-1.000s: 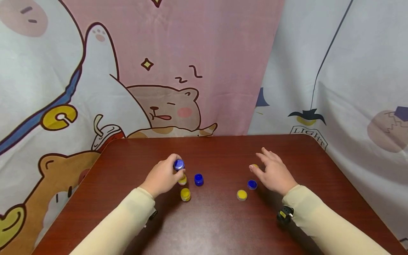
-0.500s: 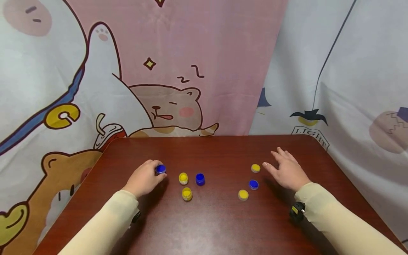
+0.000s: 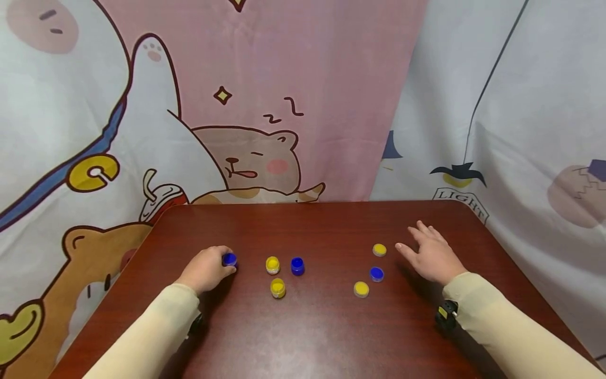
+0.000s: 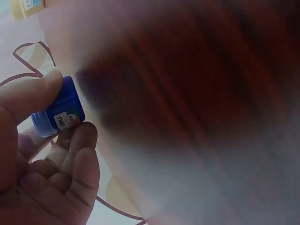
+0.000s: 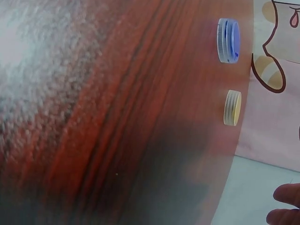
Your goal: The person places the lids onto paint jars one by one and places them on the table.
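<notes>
My left hand (image 3: 204, 269) pinches a small blue jar (image 3: 230, 260) between thumb and fingers at the table's left side; the left wrist view shows the labelled blue jar (image 4: 62, 110) between thumb (image 4: 35, 93) and fingertips. To its right stand a yellow jar (image 3: 272, 265), a second blue jar (image 3: 297, 266) and, nearer the front, another yellow jar (image 3: 278, 288). My right hand (image 3: 433, 256) hovers with spread fingers, holding nothing, right of a yellow lid (image 3: 379, 250). A blue lid (image 3: 376, 274) and another yellow lid (image 3: 361, 289) lie nearer the front.
The dark red tabletop (image 3: 322, 337) reaches back to a hanging cloth (image 3: 350, 105) printed with cartoon animals. Part of a yellow jar (image 4: 27, 8) shows at the top left corner of the left wrist view.
My left hand has moved left with the blue jar, away from the other jars, and lower in the head view. My right hand has shifted right, away from the lids.
</notes>
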Demonstrator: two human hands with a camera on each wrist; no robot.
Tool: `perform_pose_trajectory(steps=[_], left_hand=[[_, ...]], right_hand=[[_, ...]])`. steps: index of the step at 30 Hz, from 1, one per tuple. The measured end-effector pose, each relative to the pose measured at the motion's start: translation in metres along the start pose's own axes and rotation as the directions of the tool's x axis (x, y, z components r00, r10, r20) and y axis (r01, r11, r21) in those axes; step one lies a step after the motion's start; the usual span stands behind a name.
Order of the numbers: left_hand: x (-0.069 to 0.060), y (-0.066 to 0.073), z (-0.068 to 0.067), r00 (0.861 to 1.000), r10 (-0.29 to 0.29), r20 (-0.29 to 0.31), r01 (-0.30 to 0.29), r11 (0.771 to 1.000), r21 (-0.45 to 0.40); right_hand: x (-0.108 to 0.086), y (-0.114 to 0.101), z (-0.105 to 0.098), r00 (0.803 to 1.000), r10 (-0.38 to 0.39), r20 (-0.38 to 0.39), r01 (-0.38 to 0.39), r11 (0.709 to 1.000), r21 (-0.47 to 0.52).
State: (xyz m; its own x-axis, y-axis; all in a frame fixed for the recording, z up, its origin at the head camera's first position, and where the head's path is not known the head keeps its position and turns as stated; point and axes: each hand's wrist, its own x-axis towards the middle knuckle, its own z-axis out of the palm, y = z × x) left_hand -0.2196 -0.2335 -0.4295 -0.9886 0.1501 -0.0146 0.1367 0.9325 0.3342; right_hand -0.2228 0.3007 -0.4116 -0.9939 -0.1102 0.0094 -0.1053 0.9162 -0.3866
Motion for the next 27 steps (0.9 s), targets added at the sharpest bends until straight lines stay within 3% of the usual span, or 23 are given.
perform_pose_trajectory(steps=[12, 23, 27], left_hand=[[0.0005, -0.0018, -0.0017, 0.999, -0.034, 0.032, 0.033, 0.999, 0.008], [0.0024, -0.0039, 0.0025, 0.999, -0.008, 0.043, 0.007, 1.0, 0.023], [0.003, -0.0039, 0.0022, 0.999, -0.025, 0.046, 0.024, 1.0, 0.012]], right_hand=[[0.0036, 0.0047, 0.0017, 1.0, -0.022, -0.005, 0.022, 0.999, -0.035], [0.0045, 0.005, 0.0041, 0.999, -0.038, 0.0, 0.038, 0.997, -0.065], [0.0034, 0.0046, 0.0038, 0.999, -0.036, 0.004, 0.036, 0.998, -0.061]])
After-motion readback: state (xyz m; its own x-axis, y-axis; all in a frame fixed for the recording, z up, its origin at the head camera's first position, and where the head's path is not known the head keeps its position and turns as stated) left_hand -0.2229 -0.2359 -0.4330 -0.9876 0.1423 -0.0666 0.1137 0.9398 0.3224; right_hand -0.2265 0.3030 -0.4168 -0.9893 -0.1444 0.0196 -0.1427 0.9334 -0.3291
